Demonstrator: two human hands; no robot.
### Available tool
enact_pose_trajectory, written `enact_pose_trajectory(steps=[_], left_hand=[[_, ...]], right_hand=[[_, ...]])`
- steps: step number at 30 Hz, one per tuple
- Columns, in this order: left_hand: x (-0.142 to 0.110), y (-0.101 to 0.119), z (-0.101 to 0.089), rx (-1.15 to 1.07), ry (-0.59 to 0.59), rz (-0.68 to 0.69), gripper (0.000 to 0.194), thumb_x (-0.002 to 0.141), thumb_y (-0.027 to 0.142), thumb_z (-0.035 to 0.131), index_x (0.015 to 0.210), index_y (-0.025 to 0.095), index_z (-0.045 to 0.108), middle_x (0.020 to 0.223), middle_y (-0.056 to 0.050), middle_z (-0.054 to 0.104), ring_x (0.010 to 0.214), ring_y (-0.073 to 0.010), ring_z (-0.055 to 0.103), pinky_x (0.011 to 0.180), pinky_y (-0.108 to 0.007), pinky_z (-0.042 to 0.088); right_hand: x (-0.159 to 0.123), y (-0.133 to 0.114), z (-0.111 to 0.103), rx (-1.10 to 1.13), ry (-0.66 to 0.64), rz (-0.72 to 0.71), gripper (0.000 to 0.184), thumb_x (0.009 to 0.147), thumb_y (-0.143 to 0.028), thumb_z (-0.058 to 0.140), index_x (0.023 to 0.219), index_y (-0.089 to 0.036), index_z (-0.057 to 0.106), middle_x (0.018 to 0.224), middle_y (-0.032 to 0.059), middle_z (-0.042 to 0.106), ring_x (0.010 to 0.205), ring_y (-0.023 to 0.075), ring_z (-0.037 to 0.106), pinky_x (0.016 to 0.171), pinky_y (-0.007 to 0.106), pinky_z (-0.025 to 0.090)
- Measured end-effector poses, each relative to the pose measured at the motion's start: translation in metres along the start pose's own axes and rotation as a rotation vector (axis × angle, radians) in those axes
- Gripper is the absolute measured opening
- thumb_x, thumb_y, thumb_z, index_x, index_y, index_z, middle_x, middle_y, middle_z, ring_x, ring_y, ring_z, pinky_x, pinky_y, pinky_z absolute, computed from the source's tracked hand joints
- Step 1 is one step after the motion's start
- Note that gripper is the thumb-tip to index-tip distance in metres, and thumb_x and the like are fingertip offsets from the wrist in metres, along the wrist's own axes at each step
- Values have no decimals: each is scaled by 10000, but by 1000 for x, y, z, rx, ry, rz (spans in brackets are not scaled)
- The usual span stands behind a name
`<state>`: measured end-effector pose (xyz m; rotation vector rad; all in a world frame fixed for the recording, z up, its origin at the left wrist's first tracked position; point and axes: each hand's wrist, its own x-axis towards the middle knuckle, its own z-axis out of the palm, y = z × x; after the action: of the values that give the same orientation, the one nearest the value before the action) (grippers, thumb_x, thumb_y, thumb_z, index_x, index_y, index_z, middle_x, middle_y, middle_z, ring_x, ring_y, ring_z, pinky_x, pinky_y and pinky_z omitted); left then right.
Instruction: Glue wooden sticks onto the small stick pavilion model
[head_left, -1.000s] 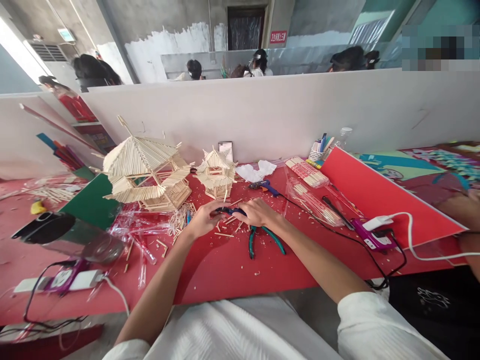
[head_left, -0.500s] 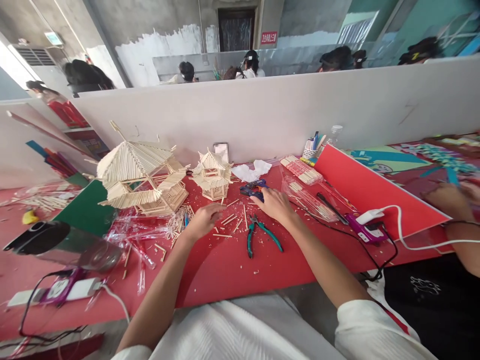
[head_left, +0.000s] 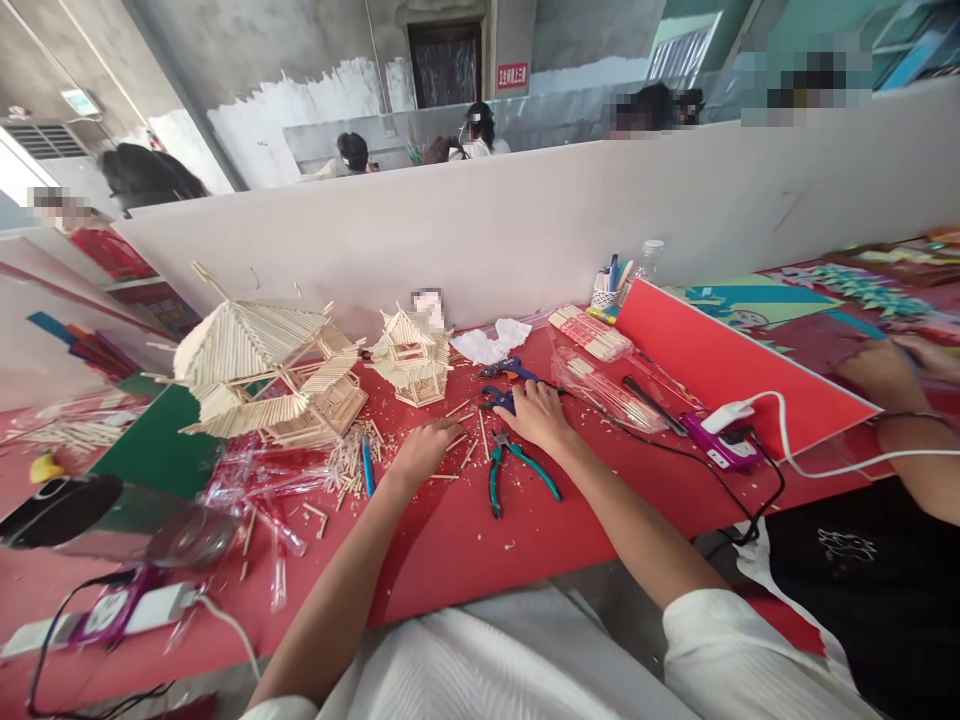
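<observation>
My left hand [head_left: 426, 452] is low over the red tabletop, its fingers bent together beside loose wooden sticks [head_left: 469, 453]. What lies under its fingertips is hidden. My right hand [head_left: 537, 414] is closed over the handles of blue-handled pliers [head_left: 498, 399], partly covering them. Just beyond lies a blue glue gun [head_left: 513, 368]. Green-handled pliers [head_left: 520, 466] lie spread between my hands, touched by neither. A large stick-built pavilion model [head_left: 262, 375] stands at the left, and a smaller one [head_left: 412, 362] stands behind my hands.
A blue pen [head_left: 367, 466] and plastic wrappers [head_left: 262, 475] lie left of my left arm. Packs of sticks [head_left: 600, 350], a red board [head_left: 735, 365] and a purple power strip [head_left: 718, 443] are at the right. A bottle [head_left: 120, 520] lies at the left; another person's arm [head_left: 900, 420] reaches in.
My left hand has moved right and down towards the loose sticks. My right hand has shifted towards me, uncovering more of the glue gun. The view has turned slightly right.
</observation>
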<state>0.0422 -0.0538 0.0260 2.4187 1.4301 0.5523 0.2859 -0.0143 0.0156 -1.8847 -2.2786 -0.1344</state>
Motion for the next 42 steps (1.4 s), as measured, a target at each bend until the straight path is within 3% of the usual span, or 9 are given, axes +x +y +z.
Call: enact_pose_trajectory(steps=[2,5,9,14,21,26,33,36,42], left_hand=[[-2,-2,-1,42,-48,38,453,882,21,547,1204,294,711,1319,-93,684,1151,-266,675,955,-321,505],[-5,-8,-2,14,13,16,501,891,29,537,1305,290,648,1359,-103,655,1150,-270,676,933,-331,515],[-6,-15,-1,-9,116,-101,348,935,167,570,1276,217,624,1185,-121,711,1027,-257,705,875,-335,525],[-1,-12,5,50,78,-196,265,917,197,609,1181,207,635,1018,-91,744,928,-259,714,799,-329,513],[3,-7,18,99,30,-143,134,928,172,572,1015,185,673,1000,-132,746,952,-279,705,796,-337,508],[1,-11,19,9,82,-171,125,915,144,571,1008,184,645,950,-111,738,946,-274,697,815,-352,517],[0,-21,11,-450,235,-178,230,915,361,618,1065,187,637,1019,-84,738,913,-216,699,833,-336,539],[2,-20,11,-585,250,-159,318,893,441,638,1055,168,649,1007,-92,735,872,-198,694,821,-326,541],[0,-16,9,-354,237,-167,170,925,333,595,967,196,686,950,-67,753,857,-216,699,810,-331,524]], right_hand=[[-2,-2,-6,21,29,-52,536,1010,-527,467,1262,-75,607,1247,251,599,1170,365,522,1028,492,351],[-1,-8,-19,76,69,-190,426,1014,-452,502,1263,-125,615,1251,215,606,1184,344,523,1022,457,363],[7,-26,-35,169,-28,-354,235,1014,-321,538,1140,-169,665,1124,143,679,1081,274,607,926,355,415],[14,-53,-37,248,-111,-469,161,992,-215,550,1063,-199,693,1071,93,728,1028,229,665,848,292,438],[11,-54,-22,291,-104,-421,203,973,-173,549,1106,-213,697,1099,68,752,1025,220,696,827,276,464],[12,-47,-20,345,-90,-387,188,971,-176,573,1099,-217,704,1092,74,761,1031,221,705,844,278,472],[14,-53,-15,941,-175,-396,122,941,-231,637,1008,-190,730,1001,50,786,936,183,734,823,251,517],[16,-56,-11,1095,-165,-411,123,911,-261,656,950,-166,723,963,61,780,916,192,730,819,265,529],[24,-45,-6,1160,-111,-319,160,923,-321,572,920,-170,624,931,84,753,831,195,721,740,292,543]])
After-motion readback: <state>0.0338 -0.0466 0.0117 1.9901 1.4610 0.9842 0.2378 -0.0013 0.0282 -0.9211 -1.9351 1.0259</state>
